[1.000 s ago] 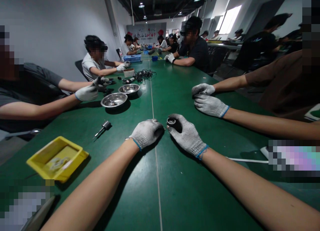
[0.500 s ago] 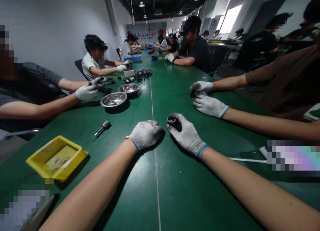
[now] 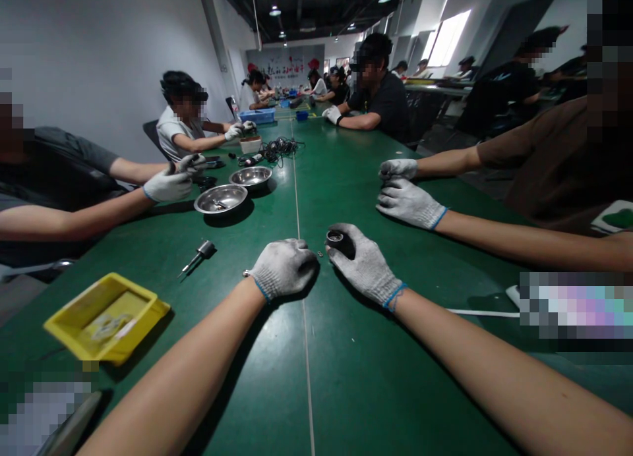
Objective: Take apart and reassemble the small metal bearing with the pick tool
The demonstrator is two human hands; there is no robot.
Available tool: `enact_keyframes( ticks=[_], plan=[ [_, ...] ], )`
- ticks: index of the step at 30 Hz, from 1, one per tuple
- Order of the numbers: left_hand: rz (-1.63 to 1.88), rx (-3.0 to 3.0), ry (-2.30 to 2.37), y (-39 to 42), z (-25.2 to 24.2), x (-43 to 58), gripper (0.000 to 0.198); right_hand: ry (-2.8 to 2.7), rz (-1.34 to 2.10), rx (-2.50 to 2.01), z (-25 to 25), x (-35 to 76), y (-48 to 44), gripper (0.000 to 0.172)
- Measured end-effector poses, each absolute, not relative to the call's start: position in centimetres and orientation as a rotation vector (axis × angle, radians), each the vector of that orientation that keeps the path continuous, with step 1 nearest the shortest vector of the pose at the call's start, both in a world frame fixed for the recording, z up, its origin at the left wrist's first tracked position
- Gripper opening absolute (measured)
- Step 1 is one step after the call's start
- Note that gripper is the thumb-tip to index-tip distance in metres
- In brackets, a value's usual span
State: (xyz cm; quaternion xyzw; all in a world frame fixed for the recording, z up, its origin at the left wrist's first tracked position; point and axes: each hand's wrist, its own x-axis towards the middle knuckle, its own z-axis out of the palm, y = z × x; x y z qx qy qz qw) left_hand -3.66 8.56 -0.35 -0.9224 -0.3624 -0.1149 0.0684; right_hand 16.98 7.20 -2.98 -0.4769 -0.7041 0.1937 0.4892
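My right hand (image 3: 363, 261), in a grey-white glove, is wrapped round a dark cylindrical part (image 3: 335, 237) whose round open end faces up. My left hand (image 3: 285, 268), gloved too, rests on the green table (image 3: 346, 390) with its fingers curled together; whatever they hold, if anything, is hidden. Between the two hands a tiny ring-like piece (image 3: 320, 254) lies on the table. A tool with a metal shaft and a dark round end (image 3: 200, 254) lies to the left of my left hand.
A yellow tray (image 3: 143, 334) with small pale pieces stands at the left. Two metal bowls (image 3: 221, 199) (image 3: 250, 177) are farther back, near black cables (image 3: 279, 149). Co-workers' gloved hands (image 3: 413, 202) are at the right and across the left. A white cable (image 3: 482, 312) lies at the right.
My left hand has drawn slightly away from my right hand, and the tiny piece between them shows more plainly. The whole view has shifted slightly.
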Motion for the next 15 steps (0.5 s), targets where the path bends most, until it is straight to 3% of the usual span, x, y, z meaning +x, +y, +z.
enact_keyframes(
  ticks=[10,15],
  plan=[
    [-0.446,-2.840,-1.247,9.6,-1.1,-3.9,0.021,-1.772,0.447,-1.086,-2.9,17.0,6.9,0.039],
    [-1.026,-2.750,-1.280,10.2,-1.2,-4.4,0.018,-1.846,0.355,-1.033,-3.1,17.0,6.6,0.037]
  ],
)
